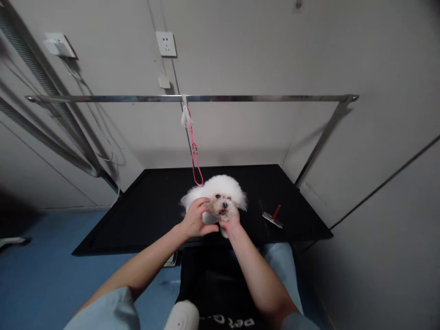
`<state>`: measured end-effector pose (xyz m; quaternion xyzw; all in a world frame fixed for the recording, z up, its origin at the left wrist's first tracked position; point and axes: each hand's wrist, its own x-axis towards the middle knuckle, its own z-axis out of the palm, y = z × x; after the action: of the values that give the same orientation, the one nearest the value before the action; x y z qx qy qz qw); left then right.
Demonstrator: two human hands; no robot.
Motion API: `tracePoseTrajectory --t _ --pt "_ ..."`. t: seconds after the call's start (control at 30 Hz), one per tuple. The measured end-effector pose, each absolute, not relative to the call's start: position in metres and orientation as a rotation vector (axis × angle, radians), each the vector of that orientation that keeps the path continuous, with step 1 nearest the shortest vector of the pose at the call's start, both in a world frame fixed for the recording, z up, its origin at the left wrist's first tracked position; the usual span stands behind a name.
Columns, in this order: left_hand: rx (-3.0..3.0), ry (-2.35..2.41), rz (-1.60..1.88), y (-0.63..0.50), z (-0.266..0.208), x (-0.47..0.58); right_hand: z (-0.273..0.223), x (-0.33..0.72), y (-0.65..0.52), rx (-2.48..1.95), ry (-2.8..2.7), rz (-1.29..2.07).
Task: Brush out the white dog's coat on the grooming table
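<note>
A fluffy white dog (225, 185) is on the black table, its face turned toward me and its mouth slightly open. My right hand (231, 223) cups the dog's chin and the side of its muzzle; part of its fingers is hidden by fur. Beside the other cheek is my left hand (198, 220), thumb and fingers spread in a C shape. Its fingertips are close to the face, and I cannot tell whether they touch it. A slicker brush (273, 220) with a red handle lies right of the dog.
The black grooming table (151, 201) stands against the wall. A metal bar (261, 98) spans above it, with a pink loop leash (196, 165) hanging down behind the dog. Grey hoses (44, 78) run at the left. A white rounded object (183, 315) is near my lap.
</note>
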<state>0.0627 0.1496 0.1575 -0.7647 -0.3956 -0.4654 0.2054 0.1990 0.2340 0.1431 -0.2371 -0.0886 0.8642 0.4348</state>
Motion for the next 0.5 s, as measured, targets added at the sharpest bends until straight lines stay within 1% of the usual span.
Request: tracePoseTrajectory --t 0.07,0.13,0.23,0.33,0.43,0.5 --pt "-2.248 -1.186 -1.195 0.165 0.162 0.066 0.143 0.198 0.230 -0.589 -0.178 2.157" --pt "-2.316 -1.438 -1.055 0.176 0.161 0.067 0.142 0.196 0.225 -0.557 -0.126 2.124" --pt "-2.337 -1.880 -0.726 0.181 0.160 0.070 0.143 0.194 0.222 -0.471 -0.106 2.079" --pt "-2.360 -2.068 -0.462 0.177 0.168 0.076 0.145 0.194 0.225 -0.485 -0.147 2.084" --pt "-2.465 -2.015 -0.446 0.173 0.185 0.078 0.145 0.194 0.230 -0.558 -0.223 2.103" --pt "-2.522 -1.886 -0.586 0.170 0.195 0.078 0.141 0.189 0.231 -0.584 -0.310 2.115"
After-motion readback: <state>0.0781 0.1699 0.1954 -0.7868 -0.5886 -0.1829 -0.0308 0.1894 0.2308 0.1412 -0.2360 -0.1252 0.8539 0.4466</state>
